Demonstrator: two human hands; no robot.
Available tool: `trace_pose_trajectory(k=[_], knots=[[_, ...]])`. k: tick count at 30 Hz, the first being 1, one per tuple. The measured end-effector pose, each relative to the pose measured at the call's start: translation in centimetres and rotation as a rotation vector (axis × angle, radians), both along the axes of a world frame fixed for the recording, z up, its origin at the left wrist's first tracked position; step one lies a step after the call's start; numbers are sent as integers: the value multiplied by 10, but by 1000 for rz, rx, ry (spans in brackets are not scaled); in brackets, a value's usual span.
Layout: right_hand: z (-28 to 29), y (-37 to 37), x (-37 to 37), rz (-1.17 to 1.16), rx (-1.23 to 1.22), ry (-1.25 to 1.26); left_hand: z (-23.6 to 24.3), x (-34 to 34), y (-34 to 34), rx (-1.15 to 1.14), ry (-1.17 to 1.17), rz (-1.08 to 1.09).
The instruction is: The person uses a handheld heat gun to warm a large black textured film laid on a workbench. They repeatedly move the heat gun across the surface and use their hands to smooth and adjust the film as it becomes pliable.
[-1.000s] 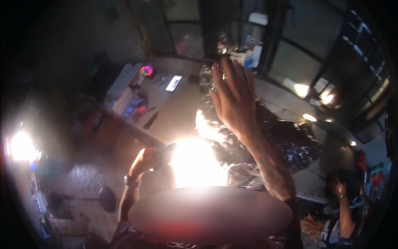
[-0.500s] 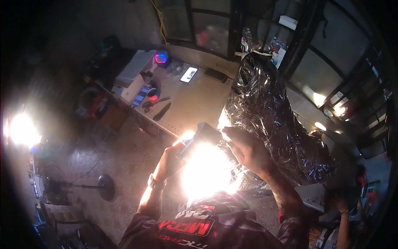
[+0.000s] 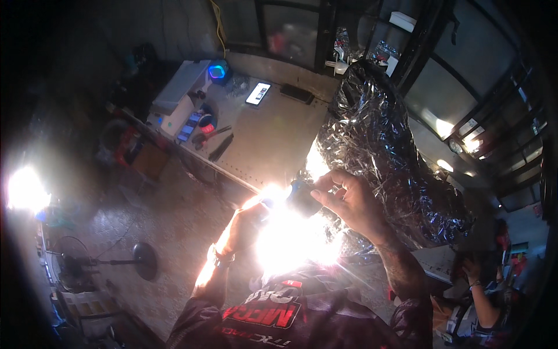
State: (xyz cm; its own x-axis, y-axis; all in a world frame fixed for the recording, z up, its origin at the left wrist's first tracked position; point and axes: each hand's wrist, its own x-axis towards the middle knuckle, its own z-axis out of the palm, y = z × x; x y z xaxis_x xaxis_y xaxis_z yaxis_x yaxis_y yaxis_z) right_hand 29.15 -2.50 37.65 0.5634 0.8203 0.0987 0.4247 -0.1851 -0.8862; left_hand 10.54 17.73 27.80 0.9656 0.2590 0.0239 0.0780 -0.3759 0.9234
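Note:
Strong glare in front of my chest washes out much of what I hold. My left hand [image 3: 239, 228], with a band on its wrist, is closed round one side of a dark, boxy object [image 3: 303, 199]; its exact kind is lost in the glare. My right hand [image 3: 353, 203] is at the object's right side, thumb and forefinger brought together in a pinch close to its edge. Whatever lies between those fingertips is too small to make out. Just beyond my right hand rises a large bundle of shiny dark plastic strips [image 3: 372, 134].
A worktable [image 3: 261, 139] ahead carries a lit phone [image 3: 258, 93], a glowing speaker [image 3: 218, 71], a dark slab [image 3: 296, 93], hand tools [image 3: 221, 148] and a white box [image 3: 180, 87]. A fan [image 3: 72, 262] stands left. Another person's arm [image 3: 485, 299] shows at lower right.
My right hand has gone from outstretched fingers to a bent pinch beside the object. The object has tilted, showing less of its blue side. The view has shifted slightly.

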Motion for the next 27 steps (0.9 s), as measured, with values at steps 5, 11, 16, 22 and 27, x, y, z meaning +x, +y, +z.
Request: trace_pose_trajectory(k=[5,11,16,22,27], knots=[[0,-7,10,159,-38,-164,15,2,-5,84,-110,-106],[5,-23,24,438,-242,102,20,6,-8,184,-223,-231],[3,-37,21,441,-222,220,10,11,-5,116,-213,-327],[-3,-44,26,493,-212,328,12,11,-7,27,-176,-372],[-5,-50,29,470,-279,393,18,11,-10,-22,-124,-386]])
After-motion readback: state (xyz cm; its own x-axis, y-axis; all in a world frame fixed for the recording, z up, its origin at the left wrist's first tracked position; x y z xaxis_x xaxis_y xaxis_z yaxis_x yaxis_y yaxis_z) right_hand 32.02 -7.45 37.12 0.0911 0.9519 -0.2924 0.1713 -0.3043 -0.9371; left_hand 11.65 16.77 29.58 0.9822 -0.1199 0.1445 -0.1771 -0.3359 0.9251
